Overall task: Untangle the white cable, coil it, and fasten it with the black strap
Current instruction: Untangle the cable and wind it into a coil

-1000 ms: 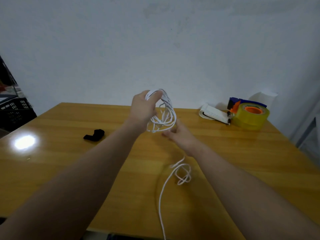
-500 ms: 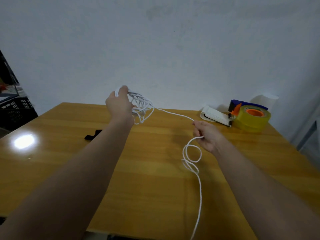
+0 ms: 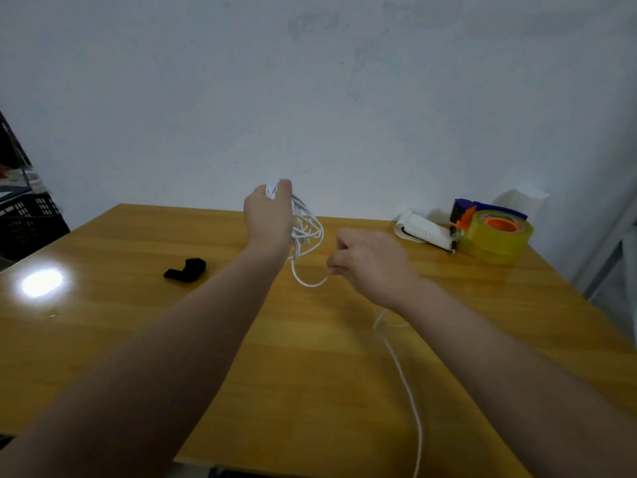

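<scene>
Coiling is in hand. Your left hand (image 3: 268,217) grips the gathered loops of white cable (image 3: 303,231) above the table (image 3: 138,322); your right hand (image 3: 370,265) pinches the next run beside it. Next, lay that loop onto the bundle. The black strap (image 3: 186,270) lies unused, left. The cable's tail exits the frame; your left fingertips are hidden.

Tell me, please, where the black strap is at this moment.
In the head view, the black strap lies on the wooden table, on the left side, apart from the left hand that holds the white cable.
</scene>
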A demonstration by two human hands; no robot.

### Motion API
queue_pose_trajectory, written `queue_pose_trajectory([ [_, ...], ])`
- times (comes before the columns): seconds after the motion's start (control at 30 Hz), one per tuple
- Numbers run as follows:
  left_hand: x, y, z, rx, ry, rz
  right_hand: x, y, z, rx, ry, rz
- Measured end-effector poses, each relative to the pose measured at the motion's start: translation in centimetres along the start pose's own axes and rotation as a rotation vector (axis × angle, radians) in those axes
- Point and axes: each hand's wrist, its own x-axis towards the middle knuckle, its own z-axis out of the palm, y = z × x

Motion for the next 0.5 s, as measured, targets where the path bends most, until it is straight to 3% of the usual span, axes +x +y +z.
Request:
queue_pose_trajectory([
  [0.1, -0.6, -0.4, 0.4, 0.169, -0.153, 0.033, 1.3, 0.3, -1.6, 0.059, 0.073, -0.115],
  [0.23, -2.3, -0.2, 0.3, 0.343, -0.473, 0.117, 2.6, 0.8, -4.0, 0.123, 0.114, -0.076],
  [0.37, -3.1, 0.2, 0.4, 0.303, -0.619, 0.015, 2.9, 1.5, -4.9, 0.238, -0.010, 0.104],
  [0.5, -4.0, 1.0, 0.8, 0.080, -0.769, -0.170, 2.5, 2.1, -4.8, 0.331, 0.030, 0.319],
])
